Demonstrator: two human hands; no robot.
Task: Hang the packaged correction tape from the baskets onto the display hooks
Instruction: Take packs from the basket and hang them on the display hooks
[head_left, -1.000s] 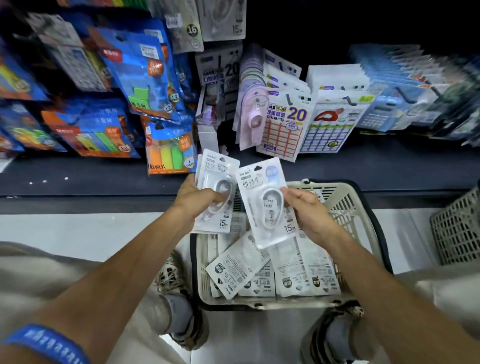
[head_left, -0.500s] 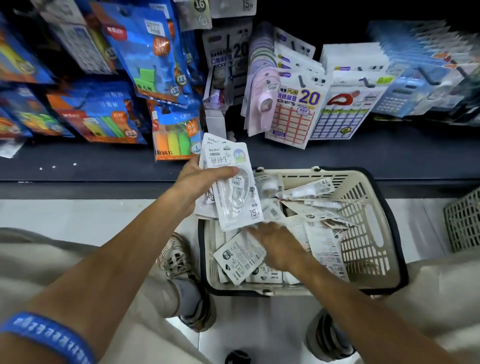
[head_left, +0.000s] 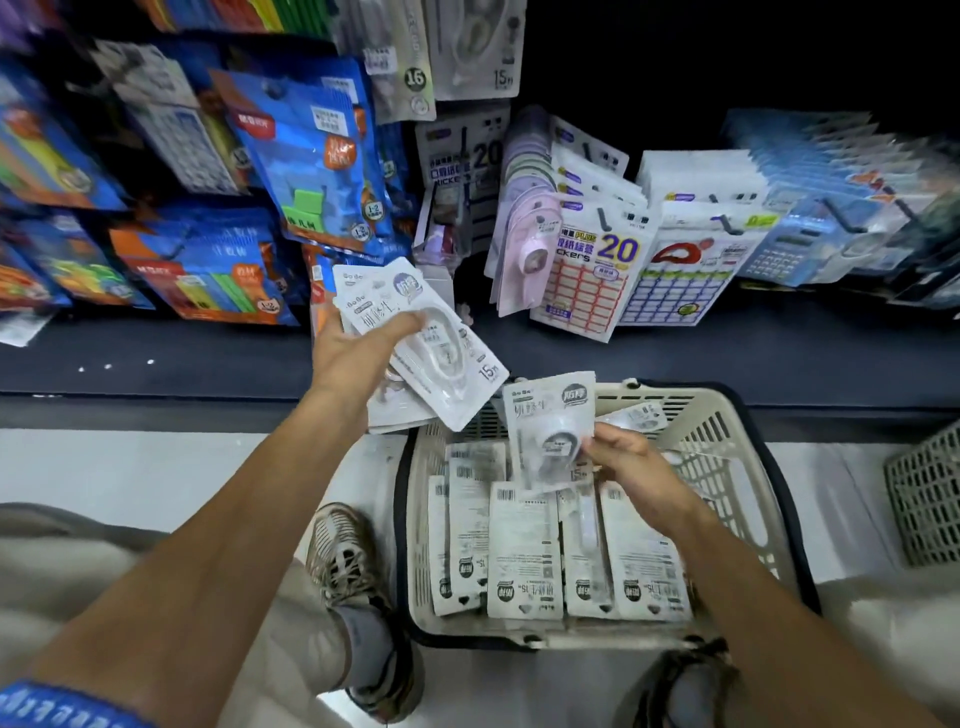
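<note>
Wristband: I see a blue band (head_left: 62, 709) on my left forearm at the bottom edge of the view.
Shoes: one shoe (head_left: 345, 561) sits on the pale floor (head_left: 156, 467) left of the basket, the other (head_left: 685, 686) just below the basket's near rim.
Basket: a beige basket (head_left: 737, 499) stands on the floor between my feet and the shelf; white correction tape packs (head_left: 524, 551) lie in it in a row, most with the barcode side up.
Right hand: my right hand (head_left: 628, 467) is over the basket, fingers curled, pinching a single pack (head_left: 550, 431) by its right edge; the pack is upright, front toward me, clear of the ones below it.
Left hand: my left hand (head_left: 353, 353) is above the basket's far left corner, gripping a fanned stack of packs (head_left: 426, 364) with the thumb across the top one.
Second basket: a grey mesh one (head_left: 930, 499) shows at the right edge.
Shelf: a dark ledge (head_left: 156, 358) runs just behind the basket.
Display hooks: label sticker packs (head_left: 597, 270) hang right of centre, blue packets (head_left: 311, 156) on the left, and hung correction tape (head_left: 478, 47) at the very top.
</note>
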